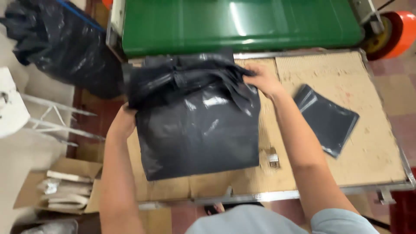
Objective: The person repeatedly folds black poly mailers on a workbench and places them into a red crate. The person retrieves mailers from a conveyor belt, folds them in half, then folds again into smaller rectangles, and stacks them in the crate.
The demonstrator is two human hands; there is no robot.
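A: Entry, head view. Largest item first: cardboard-covered worktable with a metal rim (381, 167); the far edge butts against a glossy green metal panel (238, 21); the near edge runs just in front of the person; the right half of the cardboard lies mostly bare, so open room is on that side.

B: Floor and surroundings?

A: Reddish tiled floor (401, 121) shows at right; an orange wheel (396, 32) sits at the far right corner, off the table; a bulky black plastic sack (56, 43) stands on the floor at far left, well apart from the table edge; a white metal frame (47, 117) is below it; an open cardboard box with pale folded items (60, 190) sits near the left corner of the table.

B: The held thing?

A: Large dark grey plastic mailer bag (199, 130), lying on the left-centre of the table, its top bunched and folded over; left hand (123, 119) is clamped on the bag's left edge, fingers hidden behind the plastic; right hand (262, 80) grips the bunched top at its right end; hands well apart, the bag spanning between them.

B: Anything smaller nearby?

A: A flat small dark grey plastic bag (327, 119) lies right of the right forearm, untouched; a small metal clip (273, 158) sits on the cardboard just beside the big bag's lower right corner.
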